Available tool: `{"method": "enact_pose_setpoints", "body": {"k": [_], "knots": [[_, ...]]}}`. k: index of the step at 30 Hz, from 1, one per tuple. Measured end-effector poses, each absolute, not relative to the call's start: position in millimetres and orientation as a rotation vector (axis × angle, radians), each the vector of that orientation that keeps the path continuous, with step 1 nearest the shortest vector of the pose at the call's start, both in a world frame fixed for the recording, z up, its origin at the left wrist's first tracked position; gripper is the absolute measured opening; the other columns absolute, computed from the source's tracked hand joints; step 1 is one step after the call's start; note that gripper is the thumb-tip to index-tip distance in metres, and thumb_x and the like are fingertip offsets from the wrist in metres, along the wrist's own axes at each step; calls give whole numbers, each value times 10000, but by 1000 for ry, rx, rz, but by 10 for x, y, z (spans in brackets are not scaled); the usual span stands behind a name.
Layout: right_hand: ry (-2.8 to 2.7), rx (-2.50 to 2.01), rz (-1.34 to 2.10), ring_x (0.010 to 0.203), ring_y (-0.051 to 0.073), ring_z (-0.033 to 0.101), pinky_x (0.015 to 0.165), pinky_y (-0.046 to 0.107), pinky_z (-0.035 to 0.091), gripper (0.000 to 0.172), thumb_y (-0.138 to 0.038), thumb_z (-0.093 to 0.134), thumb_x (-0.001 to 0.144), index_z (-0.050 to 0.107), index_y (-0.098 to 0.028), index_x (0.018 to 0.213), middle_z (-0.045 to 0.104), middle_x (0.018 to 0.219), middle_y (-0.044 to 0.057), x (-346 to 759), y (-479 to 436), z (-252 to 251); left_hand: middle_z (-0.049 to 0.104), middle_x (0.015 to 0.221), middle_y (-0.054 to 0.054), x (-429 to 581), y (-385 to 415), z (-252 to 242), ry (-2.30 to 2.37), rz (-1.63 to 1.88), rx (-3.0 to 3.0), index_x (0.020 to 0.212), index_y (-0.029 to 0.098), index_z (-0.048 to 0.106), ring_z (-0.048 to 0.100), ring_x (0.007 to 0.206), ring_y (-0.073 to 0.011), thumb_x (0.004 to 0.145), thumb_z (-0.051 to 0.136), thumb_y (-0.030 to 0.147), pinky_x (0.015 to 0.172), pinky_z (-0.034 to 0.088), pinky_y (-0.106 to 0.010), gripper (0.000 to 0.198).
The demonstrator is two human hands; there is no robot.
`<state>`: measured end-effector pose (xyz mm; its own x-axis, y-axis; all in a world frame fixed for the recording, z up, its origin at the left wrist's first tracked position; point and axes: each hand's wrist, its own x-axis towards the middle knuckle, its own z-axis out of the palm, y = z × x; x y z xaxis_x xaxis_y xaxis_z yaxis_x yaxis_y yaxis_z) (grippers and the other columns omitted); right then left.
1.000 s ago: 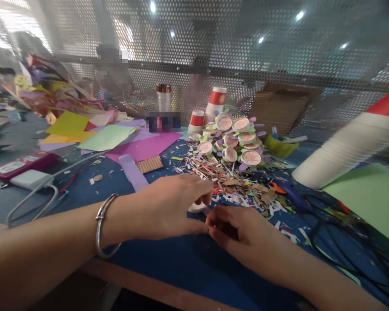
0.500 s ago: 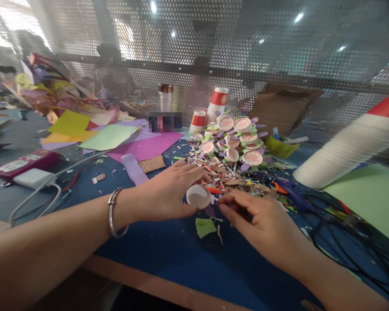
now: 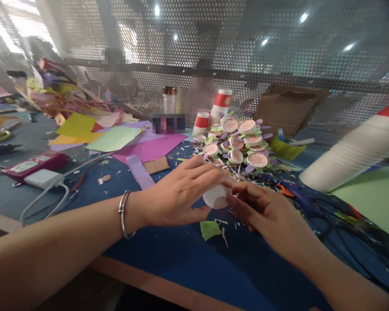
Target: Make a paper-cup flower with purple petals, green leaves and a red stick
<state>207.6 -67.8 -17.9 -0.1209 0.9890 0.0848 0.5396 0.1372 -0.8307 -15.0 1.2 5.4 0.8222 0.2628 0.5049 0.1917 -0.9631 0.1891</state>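
A small white round paper-cup base (image 3: 215, 196) is held over the front of the table, its pale flat face towards me. My left hand (image 3: 188, 194) curves round its left side and top, with the thumb near the lower left edge. At the right edge, my right hand (image 3: 259, 207) has thumb and fingertips pinched together on it. What the right fingertips press there is partly hidden. Just below lies a green paper scrap (image 3: 210, 230). Behind the hands is a heap of similar cup bases (image 3: 236, 142) with red line patterns and green and purple paper tabs.
Stacked paper cups (image 3: 346, 149) lean at the right, near black cables (image 3: 337, 237). Coloured paper sheets (image 3: 116, 139), a purple strip (image 3: 139, 172) and a white charger (image 3: 43, 178) lie left. A perforated metal screen (image 3: 246, 56) stands behind, with cardboard (image 3: 280, 110) against it.
The cup base has moved to the right with my left hand. My right fingers, apart from it before, now meet its right edge. The view has shifted slightly.
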Motion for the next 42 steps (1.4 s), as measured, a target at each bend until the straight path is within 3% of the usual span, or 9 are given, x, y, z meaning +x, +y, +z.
{"method": "enact_pose_setpoints", "body": {"k": [6, 10, 13, 19, 25, 30, 34, 39, 42], "knots": [[-1647, -1416, 1040, 533, 105, 475, 458, 216, 403, 349, -548, 623, 909, 631, -208, 987, 550, 664, -31, 2098, -671, -164, 625, 1208, -98, -158, -55, 67, 383, 831, 2808, 1227, 202, 507, 545, 1145, -243, 872, 571, 123, 1023, 395, -403, 369], [-1538, -1428, 1017, 493, 95, 478, 436, 211, 397, 384, -556, 656, 884, 648, -194, 1013, 576, 631, -31, 2104, -678, -144, 571, 1240, -128, -146, -72, -25, 766, 1046, 2304, 1200, 194, 483, 569, 1080, -232, 839, 719, 357, 854, 507, -353, 461], [-1488, -1437, 981, 474, 81, 465, 426, 204, 388, 413, -563, 655, 885, 654, -188, 1060, 586, 638, -30, 2097, -681, -146, 637, 1129, -103, -116, -13, -105, 843, 790, 1891, 1233, 205, 484, 630, 891, -198, 795, 756, 481, 699, 521, -321, 585], [-1545, -1439, 937, 468, 80, 467, 419, 205, 380, 394, -553, 638, 898, 656, -187, 1041, 593, 631, -27, 2071, -672, -157, 673, 830, -28, -24, 67, -138, 759, 738, 1685, 886, 161, 634, 620, 757, -150, 786, 759, 388, 701, 489, -294, 277], [-1681, -1507, 747, 484, 101, 494, 435, 229, 387, 314, -508, 593, 935, 666, -206, 978, 603, 629, -23, 2076, -658, -129, 670, 901, -37, -63, 194, -105, 828, 1016, 1369, 938, 152, 603, 634, 771, -126, 881, 647, 283, 760, 510, -289, 150], [-1880, -1556, 637, 641, 142, 593, 545, 250, 456, 246, -444, 570, 962, 674, -228, 906, 657, 733, 2, 2081, -665, -123, 659, 967, -46, -77, 286, -131, 863, 1104, 1285, 987, 153, 596, 601, 733, -99, 830, 687, 209, 746, 506, -275, 190], [-1944, -1596, 509, 652, 163, 620, 543, 269, 456, 231, -414, 548, 965, 683, -230, 933, 704, 769, 22, 2118, -634, -75, 666, 933, -46, -108, 347, -115, 858, 1192, 1218, 988, 161, 606, 592, 711, -100, 843, 663, 212, 717, 504, -267, 164], [-2179, -1760, 443, 560, 151, 587, 518, 289, 421, 224, -411, 543, 952, 688, -248, 903, 708, 746, 14, 2246, -684, 45, 691, 917, -56, -155, 378, -85, 861, 1191, 1111, 922, 159, 660, 577, 698, -103, 865, 650, 255, 672, 492, -249, 112], [-2317, -1885, 458, 615, 182, 615, 562, 316, 448, 184, -406, 587, 913, 681, -255, 865, 695, 756, 19, 2340, -803, 64, 693, 921, -61, -149, 349, -88, 822, 1099, 1134, 878, 158, 652, 588, 737, -117, 851, 645, 234, 663, 487, -246, 81]]}}
